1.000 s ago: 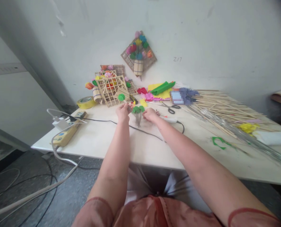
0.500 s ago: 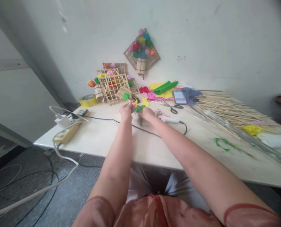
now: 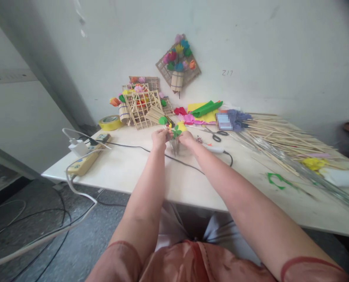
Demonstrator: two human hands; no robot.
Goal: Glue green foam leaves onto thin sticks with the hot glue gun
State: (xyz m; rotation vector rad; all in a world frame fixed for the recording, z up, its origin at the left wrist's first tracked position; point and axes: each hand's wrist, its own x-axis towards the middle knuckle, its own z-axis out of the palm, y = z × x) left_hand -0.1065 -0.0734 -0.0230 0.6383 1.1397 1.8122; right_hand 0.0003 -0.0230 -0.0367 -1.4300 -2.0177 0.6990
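My left hand (image 3: 159, 137) is closed in a pinch over the table, on what looks like the stem of a green paper flower (image 3: 163, 120); the rounded green head shows just above the fingertips. Close beside it, my right hand (image 3: 186, 138) is closed at the edge of green paper leaves (image 3: 176, 131) that lie between both hands. Thin greyish wire stems (image 3: 174, 147) hang below the leaves, blurred. Yellow paper (image 3: 181, 126) shows right behind the fingers. The fingertips are small and partly hidden.
A glue gun (image 3: 215, 149) and scissors (image 3: 217, 136) lie to the right, with wooden sticks (image 3: 282, 135) beyond. Bamboo lattice panels (image 3: 143, 107) with paper flowers lean on the wall. A power strip (image 3: 87, 160) sits left; a black cord (image 3: 133, 147) crosses the table.
My left hand and the green flower head have shifted slightly right and down in view. The green leaves look more spread between the hands.
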